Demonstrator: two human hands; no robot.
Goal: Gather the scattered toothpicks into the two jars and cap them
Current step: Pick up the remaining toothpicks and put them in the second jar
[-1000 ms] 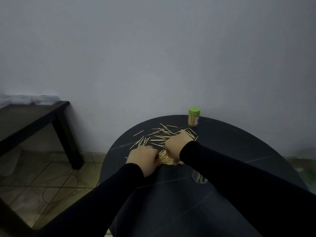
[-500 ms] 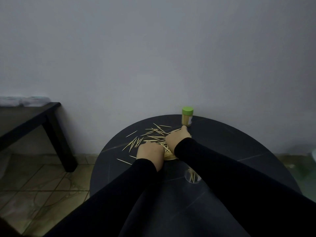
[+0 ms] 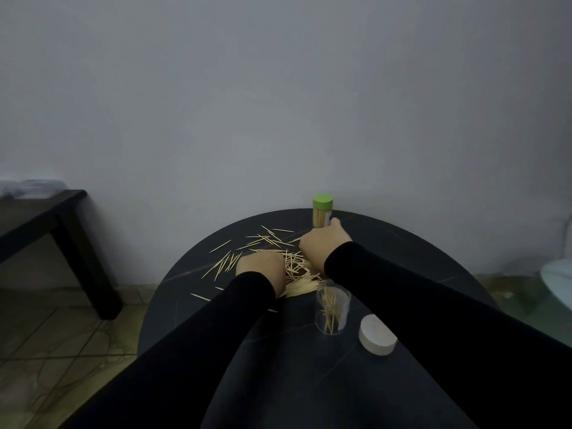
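Against a bare grey wall, your round black table [image 3: 402, 252] carries the work, with a dark bench [image 3: 46, 212] off to the far left over a tiled floor [image 3: 62, 335]. Loose toothpicks [image 3: 266, 239] fan out beyond and to the left of your left fingers. Your left hand [image 3: 260, 267] rests knuckles-up on the near pile; its fingers curl under and out of sight, so whether they pinch any sticks cannot be told. A thicker heap lies between your two hands. Your right hand [image 3: 322, 246] reaches farther out, fingers bent down onto the scatter, the grip likewise hidden. Just past those right fingertips stands the green-capped jar [image 3: 322, 212], upright and packed with sticks. Nearer you, under your right forearm, the open clear jar [image 3: 332, 308] stands partly filled, its white cap [image 3: 376, 335] lying on the table just to its right.
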